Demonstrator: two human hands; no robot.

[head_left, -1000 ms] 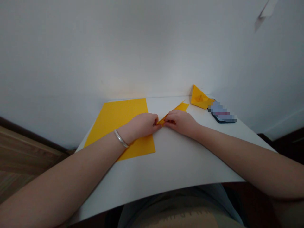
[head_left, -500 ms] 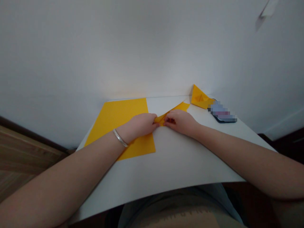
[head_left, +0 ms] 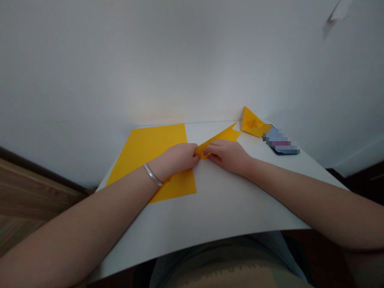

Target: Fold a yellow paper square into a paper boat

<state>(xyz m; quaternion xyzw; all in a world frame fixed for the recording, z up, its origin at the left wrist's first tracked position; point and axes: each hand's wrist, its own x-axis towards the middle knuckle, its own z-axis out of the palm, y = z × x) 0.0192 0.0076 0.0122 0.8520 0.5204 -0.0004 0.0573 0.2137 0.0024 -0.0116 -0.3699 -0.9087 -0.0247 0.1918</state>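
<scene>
A folded piece of yellow paper (head_left: pixel 225 133) lies slanted between my hands, its far end pointing up and to the right with a notch between two tips. My left hand (head_left: pixel 183 155), with a silver bangle on the wrist, is closed on the paper's near left end, thumb and fingers pinching it. My right hand (head_left: pixel 225 153) rests over the lower edge, its curled fingers on the paper near the left hand. Below my left wrist is a flat yellow sheet (head_left: pixel 159 140), partly covered by the forearm.
A folded yellow paper boat (head_left: pixel 251 122) stands at the back right, against the wall. Beside it lies a dark-edged phone-like object (head_left: pixel 281 142), its face blurred out. All rest on a white table (head_left: pixel 210 212). A wooden panel (head_left: pixel 27 200) stands at the left.
The folded paper's upper flap now stands more open, its tip higher and the notch plainer. My right fingers have shifted slightly left and loosened from a tight pinch. My left hand stays put.
</scene>
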